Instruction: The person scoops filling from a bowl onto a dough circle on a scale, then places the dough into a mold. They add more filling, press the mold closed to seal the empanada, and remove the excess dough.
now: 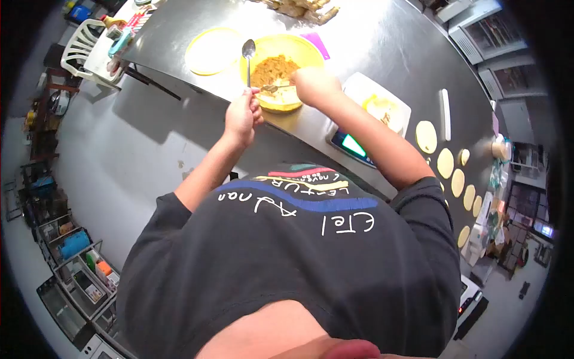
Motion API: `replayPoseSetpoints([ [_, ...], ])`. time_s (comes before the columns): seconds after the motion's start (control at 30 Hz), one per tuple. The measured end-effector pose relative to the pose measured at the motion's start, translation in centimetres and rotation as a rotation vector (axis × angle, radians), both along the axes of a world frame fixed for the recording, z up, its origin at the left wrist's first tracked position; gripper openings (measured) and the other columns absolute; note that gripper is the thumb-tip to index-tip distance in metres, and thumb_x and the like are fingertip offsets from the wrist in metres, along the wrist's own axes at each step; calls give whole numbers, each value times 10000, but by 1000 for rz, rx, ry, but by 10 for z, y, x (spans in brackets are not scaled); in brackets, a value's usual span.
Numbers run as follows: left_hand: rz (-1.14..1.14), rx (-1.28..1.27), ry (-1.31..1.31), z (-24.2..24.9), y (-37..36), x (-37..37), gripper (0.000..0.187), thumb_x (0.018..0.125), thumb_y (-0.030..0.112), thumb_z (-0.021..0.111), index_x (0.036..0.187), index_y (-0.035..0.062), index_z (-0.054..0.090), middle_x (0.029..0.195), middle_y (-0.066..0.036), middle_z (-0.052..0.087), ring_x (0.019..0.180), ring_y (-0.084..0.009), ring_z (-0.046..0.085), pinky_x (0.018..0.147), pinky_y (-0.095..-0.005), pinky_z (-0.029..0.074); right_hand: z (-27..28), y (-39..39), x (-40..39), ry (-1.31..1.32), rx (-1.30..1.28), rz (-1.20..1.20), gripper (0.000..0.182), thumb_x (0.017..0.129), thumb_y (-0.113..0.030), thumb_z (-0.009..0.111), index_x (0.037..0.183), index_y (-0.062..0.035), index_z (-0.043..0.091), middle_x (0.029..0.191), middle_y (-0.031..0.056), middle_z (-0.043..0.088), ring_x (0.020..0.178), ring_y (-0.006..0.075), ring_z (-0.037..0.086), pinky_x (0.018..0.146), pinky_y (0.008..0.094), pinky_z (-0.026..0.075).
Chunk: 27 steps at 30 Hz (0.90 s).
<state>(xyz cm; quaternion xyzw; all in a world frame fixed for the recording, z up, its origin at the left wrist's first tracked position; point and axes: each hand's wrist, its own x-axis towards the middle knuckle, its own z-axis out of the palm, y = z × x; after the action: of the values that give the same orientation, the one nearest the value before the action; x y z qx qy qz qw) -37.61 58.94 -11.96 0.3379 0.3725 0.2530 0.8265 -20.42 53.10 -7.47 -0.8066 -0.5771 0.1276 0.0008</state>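
Observation:
A yellow bowl [312, 49] of crumbly orange-brown filling [276, 67] stands near the table's edge. My left hand [242, 117] is closed around the handle of a metal spoon [249, 52], held upright at the bowl's left side. Over the bowl's right rim, my right hand [315, 87] is closed on the handle of a second spoon [270, 88], whose head is down in the filling. To the right of that hand is a kitchen scale [351, 145] with a lit green display. On it rests a white tray or plate [403, 112] with something yellow and a little filling.
Left of the bowl lies a round yellow-rimmed lid or plate [210, 51]. Behind the bowl is a purple scraper [315, 45]. Several flat dough discs [445, 163] and a white stick [445, 113] lie on the metal table [382, 45] to the right. A white chair [89, 52] stands far left.

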Motion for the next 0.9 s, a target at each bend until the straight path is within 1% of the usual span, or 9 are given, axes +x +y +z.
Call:
replayPoseSetpoints([
  [0.1,-35,16,-4,1,1,-2,249,973,277,351,1030,55,448,618,48,314,481,-59,255,450,-219,245,38,-14,6,52,-130,15,249,800,-99,486,960,-129,675,962,123,653,898,260,634,745,374,507],
  [0.13,-35,18,15,5,0,-2,247,975,271,341,1032,55,446,619,47,314,477,-61,250,451,-221,246,50,-17,11,78,-186,-2,315,799,-94,466,1017,-211,661,1027,83,641,962,236,608,804,367,484],
  [0.23,-40,3,-2,6,1,-3,242,975,263,341,1032,52,444,618,44,313,473,-62,248,449,-223,245,71,-35,24,84,-114,-93,369,782,-72,444,1038,-234,654,1036,71,639,970,232,601,823,367,473],
  [0.4,-57,93,72,11,-1,-2,284,970,259,349,1092,28,459,609,43,307,470,-55,249,445,-216,240,58,-64,53,120,184,-227,393,767,-30,410,1003,-199,676,953,144,641,814,258,615,741,343,474],
  [0.53,-76,253,97,17,2,-3,311,970,243,352,1138,18,485,603,47,314,475,-48,255,446,-207,247,61,-86,59,217,180,-326,387,771,-34,409,997,-195,679,886,146,643,697,232,592,666,332,467],
  [0.63,-109,404,176,22,3,-4,319,969,224,361,1170,24,506,603,55,327,482,-38,260,449,-194,253,56,-92,62,250,130,-401,433,733,-39,405,1012,-239,670,987,113,649,898,263,615,794,373,476],
  [0.7,-92,490,189,23,5,-3,311,968,209,370,1181,33,512,611,62,337,490,-29,267,452,-181,251,49,-90,65,217,176,-322,366,779,-76,432,1017,-221,669,866,128,648,679,220,590,644,343,467],
  [0.73,-86,489,193,22,5,-2,302,966,206,374,1176,37,511,614,64,340,490,-26,269,451,-180,245,46,-86,66,217,177,-334,366,779,-76,432,1017,-221,669,866,128,648,679,220,590,644,343,467],
  [0.9,-79,379,185,6,4,1,306,966,248,385,1151,56,534,628,60,360,520,-21,296,455,-170,266,43,-48,54,102,91,-178,379,777,-100,438,1066,-257,627,988,79,650,923,240,613,791,366,476],
])
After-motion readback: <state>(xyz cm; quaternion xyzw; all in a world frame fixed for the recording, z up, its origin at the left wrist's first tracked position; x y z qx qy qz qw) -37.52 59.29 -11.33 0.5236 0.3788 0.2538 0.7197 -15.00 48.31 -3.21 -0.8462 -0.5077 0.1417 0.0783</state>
